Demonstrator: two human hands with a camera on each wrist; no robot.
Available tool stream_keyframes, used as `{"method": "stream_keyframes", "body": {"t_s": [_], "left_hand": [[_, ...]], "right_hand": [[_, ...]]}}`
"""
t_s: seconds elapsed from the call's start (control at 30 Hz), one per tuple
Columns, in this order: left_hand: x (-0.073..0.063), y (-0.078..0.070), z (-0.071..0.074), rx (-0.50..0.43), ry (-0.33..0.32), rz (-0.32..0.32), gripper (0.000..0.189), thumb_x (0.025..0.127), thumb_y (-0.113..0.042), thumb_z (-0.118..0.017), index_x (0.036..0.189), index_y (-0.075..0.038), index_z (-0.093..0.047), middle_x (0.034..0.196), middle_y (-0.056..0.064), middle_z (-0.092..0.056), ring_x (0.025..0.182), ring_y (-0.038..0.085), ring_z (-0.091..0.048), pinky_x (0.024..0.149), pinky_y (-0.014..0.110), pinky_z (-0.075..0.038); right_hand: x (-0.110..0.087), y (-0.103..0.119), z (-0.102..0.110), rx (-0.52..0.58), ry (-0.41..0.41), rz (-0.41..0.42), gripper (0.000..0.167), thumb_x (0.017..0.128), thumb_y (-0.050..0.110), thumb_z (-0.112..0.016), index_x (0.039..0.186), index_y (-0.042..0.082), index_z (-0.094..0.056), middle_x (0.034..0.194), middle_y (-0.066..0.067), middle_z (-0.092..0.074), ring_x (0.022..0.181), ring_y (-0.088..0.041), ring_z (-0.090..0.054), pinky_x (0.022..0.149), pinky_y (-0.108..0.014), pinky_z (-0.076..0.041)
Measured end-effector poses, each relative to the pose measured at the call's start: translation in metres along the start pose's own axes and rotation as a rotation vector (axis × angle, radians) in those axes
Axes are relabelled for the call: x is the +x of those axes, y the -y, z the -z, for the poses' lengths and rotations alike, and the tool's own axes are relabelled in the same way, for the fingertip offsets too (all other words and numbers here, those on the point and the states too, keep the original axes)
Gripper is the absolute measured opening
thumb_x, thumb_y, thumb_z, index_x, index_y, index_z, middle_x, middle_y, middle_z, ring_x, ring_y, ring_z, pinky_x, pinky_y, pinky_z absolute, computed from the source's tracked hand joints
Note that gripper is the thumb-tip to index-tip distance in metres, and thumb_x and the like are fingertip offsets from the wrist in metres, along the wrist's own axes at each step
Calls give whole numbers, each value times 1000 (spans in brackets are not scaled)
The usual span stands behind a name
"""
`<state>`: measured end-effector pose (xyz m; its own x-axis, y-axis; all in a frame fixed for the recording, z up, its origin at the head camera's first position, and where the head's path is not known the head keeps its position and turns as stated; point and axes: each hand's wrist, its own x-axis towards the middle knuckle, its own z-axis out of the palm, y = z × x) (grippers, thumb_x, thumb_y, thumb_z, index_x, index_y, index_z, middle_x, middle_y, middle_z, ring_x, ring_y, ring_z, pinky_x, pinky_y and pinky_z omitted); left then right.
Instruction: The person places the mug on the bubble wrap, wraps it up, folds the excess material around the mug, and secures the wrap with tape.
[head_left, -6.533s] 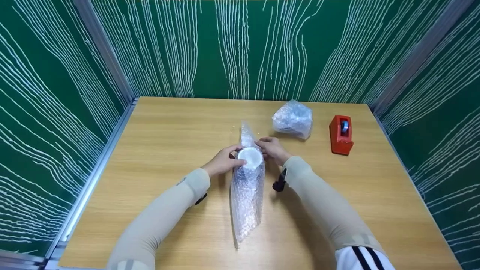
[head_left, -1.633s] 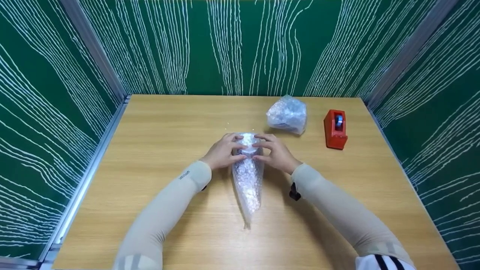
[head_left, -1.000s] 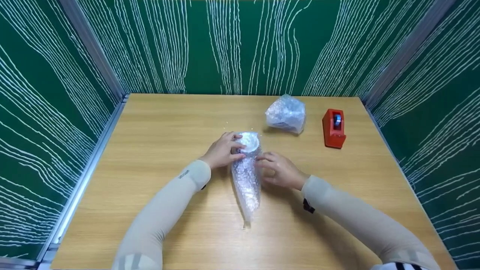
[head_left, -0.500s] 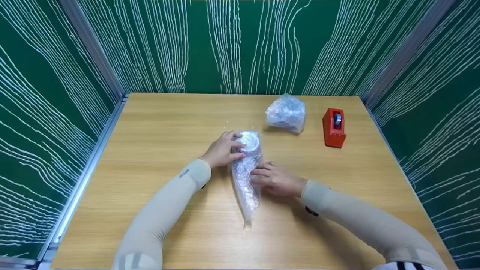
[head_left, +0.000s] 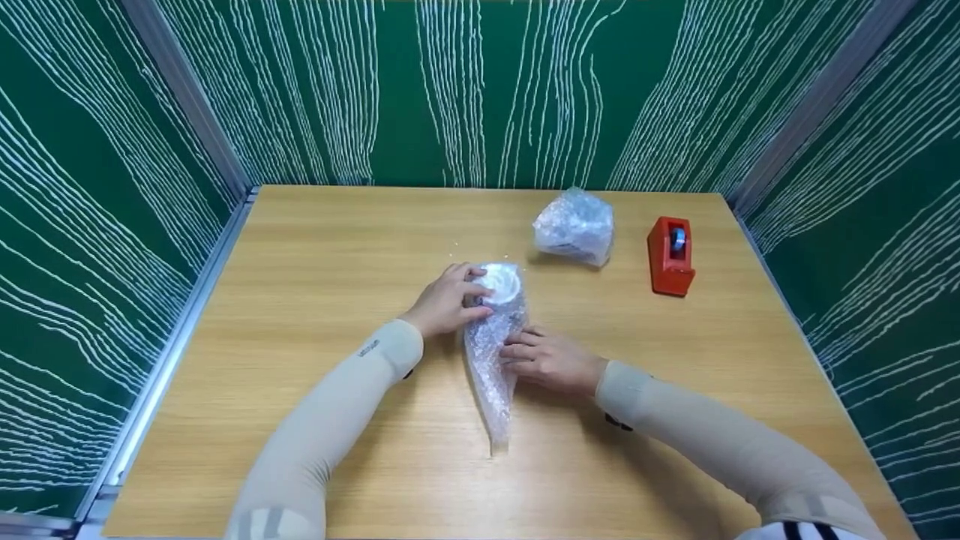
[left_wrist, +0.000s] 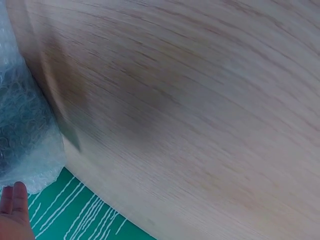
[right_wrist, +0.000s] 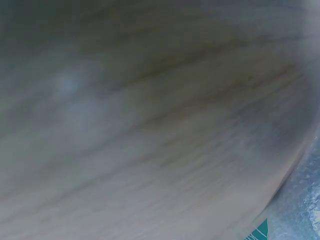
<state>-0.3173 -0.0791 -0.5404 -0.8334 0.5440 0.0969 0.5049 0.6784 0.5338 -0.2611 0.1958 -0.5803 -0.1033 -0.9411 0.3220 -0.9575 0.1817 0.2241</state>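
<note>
A round white object in bubble wrap (head_left: 491, 330) sits mid-table in the head view, its white disc-like end (head_left: 501, 283) at the far side. The wrap narrows to a flat tail toward me. My left hand (head_left: 444, 298) holds the far end from the left, fingers over the disc and thumb below them. In the left wrist view, fingertips (left_wrist: 20, 192) lie against the wrap (left_wrist: 25, 135). My right hand (head_left: 551, 361) presses extended fingers on the wrap's right side, below the disc. The right wrist view catches only the wrap's edge (right_wrist: 302, 200); no hand shows there.
A second bubble-wrapped bundle (head_left: 574, 227) stands at the back right. Beside it is a red tape dispenser (head_left: 670, 256) with a roll in it. Green walls (head_left: 409, 97) with white lines enclose the wooden table (head_left: 322, 247) at the back and sides.
The far wrap flap seen at first now lies down around the disc. My right hand has left the disc and moved down the right side; the tail looks narrower. My left hand stays.
</note>
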Motion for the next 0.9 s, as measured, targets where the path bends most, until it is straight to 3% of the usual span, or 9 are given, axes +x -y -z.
{"method": "stream_keyframes", "body": {"t_s": [0.2, 0.33, 0.5, 0.7, 0.9], "left_hand": [[0, 1, 1, 4, -3, -8, 40, 102, -40, -77, 135, -17, -78, 160, 9, -54, 152, 31, -46, 129, 50, -41], [0, 2, 0, -4, -3, -10, 40, 102, -41, -77, 134, -17, -78, 160, 8, -54, 152, 31, -46, 128, 51, -41], [0, 4, -1, -2, -13, -33, 39, 101, -39, -79, 133, -17, -79, 157, 9, -56, 148, 31, -48, 125, 50, -45], [0, 3, -1, -17, -8, -22, 38, 101, -38, -78, 134, -18, -79, 158, 8, -55, 149, 30, -48, 126, 49, -44], [0, 1, 0, -20, 6, 4, 39, 102, -40, -77, 136, -20, -78, 160, 5, -54, 151, 29, -47, 128, 50, -42]], "right_hand": [[-3, 2, 1, 128, -110, -48, 30, 89, 12, -81, 118, 4, -79, 128, -13, -79, 121, -36, -73, 102, -55, -62], [-2, 3, 3, 229, -207, -132, 35, 84, 4, -85, 117, 0, -77, 122, -18, -79, 112, -37, -76, 96, -52, -65], [0, 4, 2, 392, -302, -334, 30, 84, -11, -80, 111, 0, -76, 111, -17, -81, 101, -36, -79, 90, -47, -67], [4, 6, 1, 595, -364, -616, 20, 93, -10, -74, 109, 1, -77, 106, -14, -82, 99, -34, -80, 92, -47, -67], [13, 3, 4, 732, -446, -844, 10, 97, -7, -72, 103, -1, -78, 97, -15, -80, 89, -12, -72, 87, -23, -62]]}}
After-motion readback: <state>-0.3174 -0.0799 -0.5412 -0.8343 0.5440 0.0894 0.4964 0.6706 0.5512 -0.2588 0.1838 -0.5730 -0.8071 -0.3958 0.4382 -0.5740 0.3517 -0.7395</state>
